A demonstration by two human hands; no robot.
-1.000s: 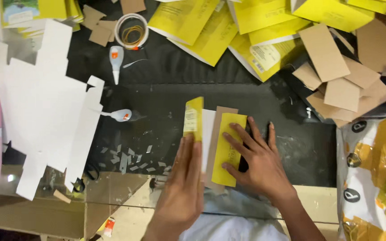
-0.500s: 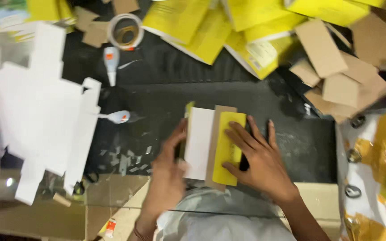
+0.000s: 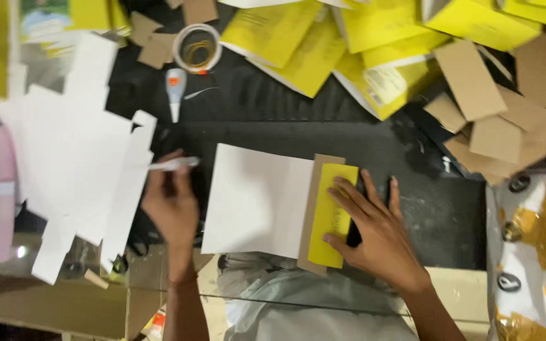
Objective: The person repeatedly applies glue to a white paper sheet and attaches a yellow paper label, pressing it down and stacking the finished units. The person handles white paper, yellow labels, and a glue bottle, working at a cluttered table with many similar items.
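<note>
The right hand (image 3: 374, 233) presses flat, fingers spread, on the light, bendable yellow flap (image 3: 331, 215)—best pinned near its fold—while the left hand (image 3: 172, 205) pinches a glue tube (image 3: 173, 164).

Black work table (image 3: 273, 126): white sheet (image 3: 257, 199), glue bottle (image 3: 175, 88), tape roll (image 3: 197, 47), yellow packets (image 3: 298, 44), brown cardboard pieces (image 3: 494, 120).

Both forearms bare, no sleeves; left hand (image 3: 173, 208) and right hand (image 3: 374, 230) without rings; pale grey garment over lap.
</note>
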